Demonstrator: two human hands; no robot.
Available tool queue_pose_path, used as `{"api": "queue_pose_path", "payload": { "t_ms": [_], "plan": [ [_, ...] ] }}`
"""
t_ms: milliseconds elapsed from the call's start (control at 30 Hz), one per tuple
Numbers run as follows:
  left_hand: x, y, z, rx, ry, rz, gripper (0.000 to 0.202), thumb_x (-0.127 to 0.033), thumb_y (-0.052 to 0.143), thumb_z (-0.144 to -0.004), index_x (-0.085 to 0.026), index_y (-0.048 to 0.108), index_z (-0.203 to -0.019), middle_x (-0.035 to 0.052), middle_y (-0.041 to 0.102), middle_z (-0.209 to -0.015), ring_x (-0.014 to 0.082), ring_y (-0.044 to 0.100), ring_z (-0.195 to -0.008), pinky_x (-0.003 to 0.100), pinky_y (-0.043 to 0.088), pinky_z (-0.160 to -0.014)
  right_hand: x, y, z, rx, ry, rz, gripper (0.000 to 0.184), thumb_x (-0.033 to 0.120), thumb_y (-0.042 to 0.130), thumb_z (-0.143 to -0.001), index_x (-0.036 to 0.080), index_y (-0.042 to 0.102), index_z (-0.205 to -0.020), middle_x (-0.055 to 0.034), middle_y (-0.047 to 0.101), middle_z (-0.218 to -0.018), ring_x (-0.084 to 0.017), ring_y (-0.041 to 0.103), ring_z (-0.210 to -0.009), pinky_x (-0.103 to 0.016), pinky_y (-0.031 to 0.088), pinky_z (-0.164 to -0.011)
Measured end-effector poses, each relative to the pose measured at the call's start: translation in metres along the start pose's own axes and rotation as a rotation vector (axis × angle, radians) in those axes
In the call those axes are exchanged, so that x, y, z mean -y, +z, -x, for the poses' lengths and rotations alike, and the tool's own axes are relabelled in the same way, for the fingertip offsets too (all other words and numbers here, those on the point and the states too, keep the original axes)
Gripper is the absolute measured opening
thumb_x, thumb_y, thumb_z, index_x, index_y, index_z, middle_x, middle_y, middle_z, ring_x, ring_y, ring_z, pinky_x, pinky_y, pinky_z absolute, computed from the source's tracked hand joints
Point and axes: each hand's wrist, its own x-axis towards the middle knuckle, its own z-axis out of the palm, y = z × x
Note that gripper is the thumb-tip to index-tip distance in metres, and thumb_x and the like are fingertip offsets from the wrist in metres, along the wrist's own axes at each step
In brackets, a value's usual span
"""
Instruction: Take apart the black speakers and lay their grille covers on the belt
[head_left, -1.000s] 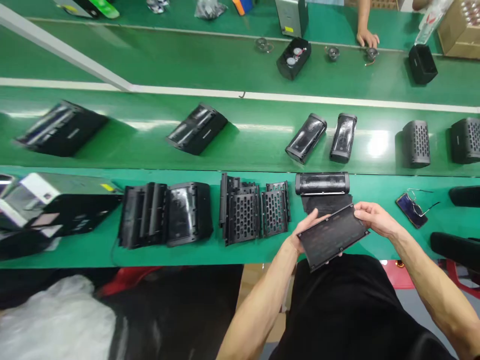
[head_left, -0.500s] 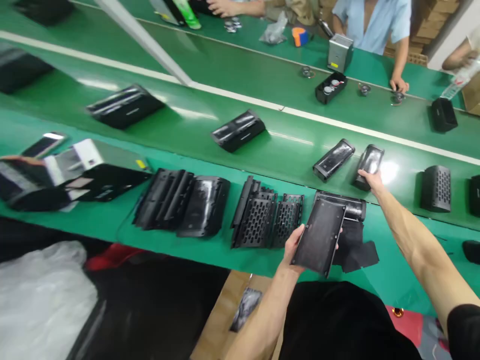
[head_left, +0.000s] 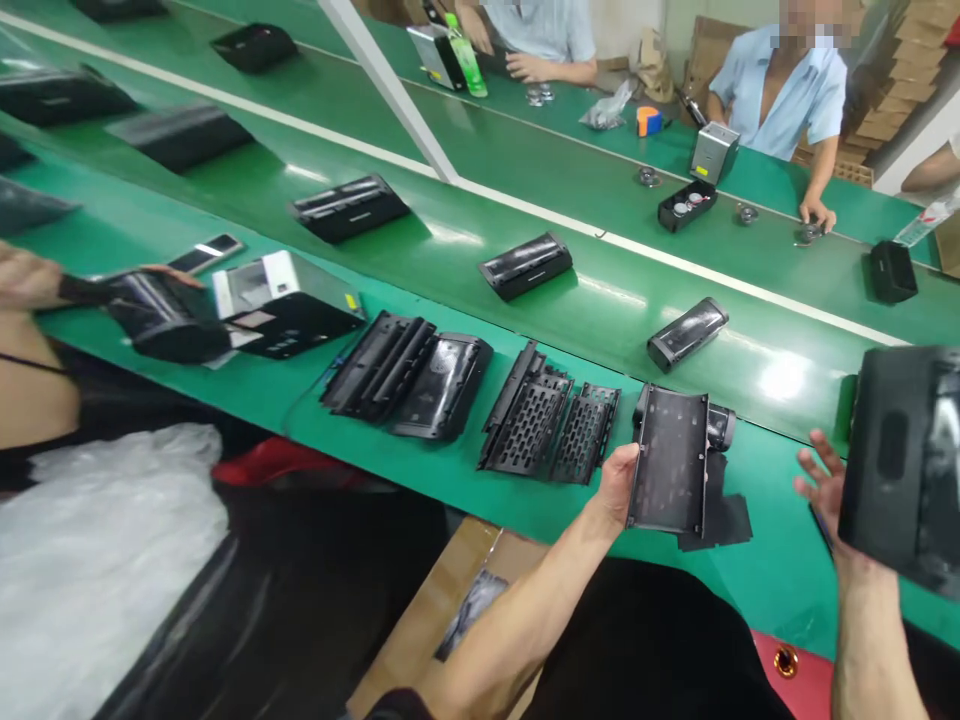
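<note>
In my left hand [head_left: 621, 478] is a black, slightly curved plastic panel [head_left: 669, 465], gripped by its left edge with the inner face up. Beneath and behind it lies another black speaker housing [head_left: 721, 428], partly hidden. My right hand [head_left: 829, 495] is at the right, under and beside a black speaker housing [head_left: 896, 470] raised close to the camera. Some of its fingers stick out past the housing's left side; the rest of the grip is hidden. Black flat sheets [head_left: 727, 520] lie by the panel. Left of my left hand are black perforated grilles [head_left: 534, 425].
Glossy black panels [head_left: 442, 385] lie further left. A co-worker's hand [head_left: 30, 275] works at a speaker housing [head_left: 157, 315] beside a metal box [head_left: 289, 310]. Several housings, one here [head_left: 686, 335], stand on the green belt [head_left: 600, 350]. People sit across it.
My right hand has lifted the housing off the belt and drawn it right, nearer the camera. My left hand still holds the panel, now turned more upright. The view has swung left.
</note>
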Motion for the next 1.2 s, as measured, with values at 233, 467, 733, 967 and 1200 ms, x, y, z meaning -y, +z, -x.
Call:
{"api": "queue_pose_path", "payload": {
  "t_ms": [233, 467, 733, 967, 1200],
  "plan": [
    [0.019, -0.001, -0.010, 0.006, 0.014, -0.059, 0.064, -0.035, 0.096, -0.063, -0.010, 0.075, -0.118, 0.0142, 0.082, -0.108, 0.0288, 0.078, -0.096, 0.040, 0.058, -0.093, 0.005, 0.024, 0.075, 0.003, 0.099, -0.198, 0.099, 0.086, 0.054, -0.086, 0.037, 0.037, -0.171, -0.0133, 0.062, -0.157, -0.046, 0.070, -0.125, -0.067, 0.057, -0.101],
    [0.034, 0.025, -0.019, 0.124, 0.017, -0.145, 0.062, -0.032, 0.097, -0.062, -0.012, 0.077, -0.118, 0.0123, 0.081, -0.105, 0.0276, 0.077, -0.091, 0.037, 0.057, -0.090, 0.060, 0.052, 0.084, 0.027, -0.048, 0.573, 0.103, 0.061, 0.078, -0.087, 0.037, 0.027, -0.173, -0.0091, 0.043, -0.170, -0.040, 0.051, -0.148, -0.058, 0.047, -0.119],
    [0.038, 0.032, -0.019, 0.191, 0.129, -0.153, 0.072, -0.026, 0.098, -0.061, -0.020, 0.074, -0.129, 0.0109, 0.081, -0.112, 0.0290, 0.077, -0.100, 0.040, 0.054, -0.098, 0.061, 0.086, 0.078, 0.176, -0.309, 0.860, 0.092, 0.058, 0.071, -0.094, 0.037, 0.027, -0.172, -0.0125, 0.045, -0.162, -0.041, 0.052, -0.147, -0.058, 0.052, -0.113],
    [0.040, 0.024, -0.017, 0.141, 0.187, -0.181, 0.073, -0.029, 0.099, -0.061, -0.022, 0.072, -0.129, 0.0114, 0.080, -0.117, 0.0299, 0.077, -0.104, 0.041, 0.053, -0.098, 0.062, 0.095, 0.080, 0.271, -0.267, 0.980, 0.091, 0.060, 0.062, -0.099, 0.041, 0.016, -0.175, -0.0126, 0.045, -0.160, -0.039, 0.064, -0.133, -0.052, 0.061, -0.098],
    [0.049, 0.021, -0.024, 0.109, 0.150, -0.191, 0.078, -0.026, 0.100, -0.062, -0.023, 0.070, -0.134, 0.0130, 0.077, -0.126, 0.0337, 0.073, -0.116, 0.042, 0.052, -0.099, 0.071, 0.088, 0.066, 0.312, -0.307, 1.004, 0.090, 0.056, 0.064, -0.098, 0.038, 0.019, -0.175, -0.0126, 0.049, -0.157, -0.037, 0.067, -0.130, -0.052, 0.061, -0.101]
  ]
}}
